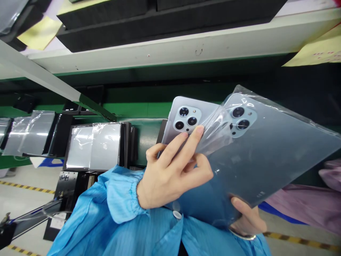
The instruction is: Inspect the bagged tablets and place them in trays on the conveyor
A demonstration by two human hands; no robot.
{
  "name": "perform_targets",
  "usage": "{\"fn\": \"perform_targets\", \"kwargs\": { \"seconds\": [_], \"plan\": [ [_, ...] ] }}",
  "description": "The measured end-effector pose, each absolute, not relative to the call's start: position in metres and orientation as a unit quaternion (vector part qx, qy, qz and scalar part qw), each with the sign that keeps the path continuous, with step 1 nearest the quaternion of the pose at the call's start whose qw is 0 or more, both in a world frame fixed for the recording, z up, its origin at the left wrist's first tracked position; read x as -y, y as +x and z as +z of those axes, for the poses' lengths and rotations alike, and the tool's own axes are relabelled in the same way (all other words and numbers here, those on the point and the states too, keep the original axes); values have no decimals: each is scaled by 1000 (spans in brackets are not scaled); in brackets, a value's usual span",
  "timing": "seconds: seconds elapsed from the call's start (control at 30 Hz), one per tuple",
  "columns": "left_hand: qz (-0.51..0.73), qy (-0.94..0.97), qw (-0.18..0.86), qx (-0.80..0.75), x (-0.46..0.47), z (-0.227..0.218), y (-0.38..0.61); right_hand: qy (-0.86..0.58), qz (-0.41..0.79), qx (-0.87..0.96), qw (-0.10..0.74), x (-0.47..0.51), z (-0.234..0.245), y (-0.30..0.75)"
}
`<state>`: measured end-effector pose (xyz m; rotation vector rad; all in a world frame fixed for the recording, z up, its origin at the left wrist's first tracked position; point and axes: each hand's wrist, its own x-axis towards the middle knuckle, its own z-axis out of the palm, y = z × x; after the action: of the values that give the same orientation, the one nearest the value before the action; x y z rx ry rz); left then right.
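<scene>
My left hand (173, 174) is closed, its thumb and forefinger pressed together at the gathered edge of a clear plastic film (215, 131). Its other fingers lie over a silver tablet (205, 106), just below the cluster of camera lenses. Overlapping on the right is a larger-looking blue-grey tablet (266, 149), back side up, covered in clear plastic along its upper edge. My right hand (249, 215) grips this tablet's lower edge, thumb on top and fingers hidden underneath. Both tablets are tilted and held in front of my chest.
On the left, film-covered tablets (105, 147) lie on black trays, with more wrapped tablets (37, 131) farther left. A white slanted post (39, 74) stands between me and the green bench. Black foam blocks (106, 23) sit on the shelf above. Purple cloth (306, 206) is at right.
</scene>
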<state>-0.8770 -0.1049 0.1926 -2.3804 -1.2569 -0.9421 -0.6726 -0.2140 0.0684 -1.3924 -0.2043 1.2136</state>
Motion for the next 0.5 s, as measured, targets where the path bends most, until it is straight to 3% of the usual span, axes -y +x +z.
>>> {"fn": "perform_targets", "kwargs": {
  "seconds": [0.23,0.5],
  "plan": [
    [-326,-841,93,421,103,199,-883,-619,517,70,586,215,72,-670],
    [-396,-805,-140,418,84,216,-905,-615,535,49,577,214,72,-667]
  ]
}}
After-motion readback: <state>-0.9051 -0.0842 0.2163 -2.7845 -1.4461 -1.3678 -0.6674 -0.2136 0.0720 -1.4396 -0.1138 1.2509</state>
